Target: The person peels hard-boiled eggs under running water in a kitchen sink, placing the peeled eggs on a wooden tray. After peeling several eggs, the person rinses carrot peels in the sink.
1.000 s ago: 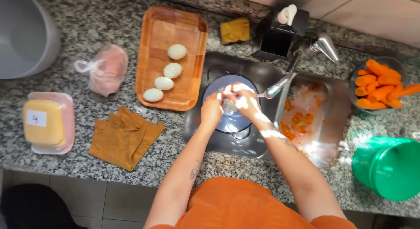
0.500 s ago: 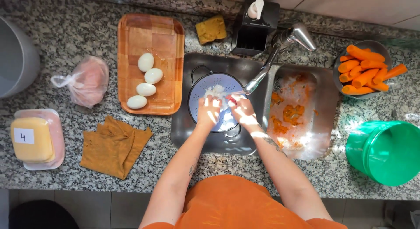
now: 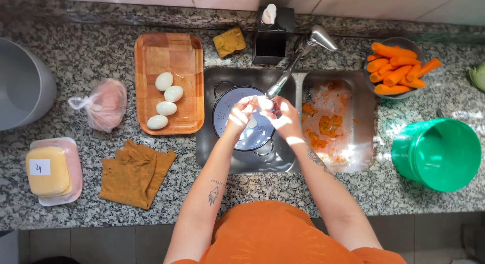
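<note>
The person in the orange top is leaning over the sink, both forearms reaching forward. The left hand and the right hand are meeting under the tap's spout, fingers curled in and pinching a white egg between them; glare is washing out the fingertips, so I cannot tell exactly how each finger is sitting. The egg is hanging just above a dark speckled pot standing in the left basin, with another pale piece lying inside it. In the right basin, orange carrot peelings are lying scattered.

Nearer the counter's front edge, left of the sink, a crumpled mustard-coloured cloth is lying, and beside it a pink tray holding a yellow block of cheese. On the right, a green bucket is standing on the granite.

Further back, a wooden tray is carrying four peeled eggs in a loose row, with a knotted plastic bag of pink meat just to its left and a grey bin beyond that. A bowl of peeled carrots is sitting right of the faucet. Against the wall, a yellow sponge and a black soap dispenser are standing.
</note>
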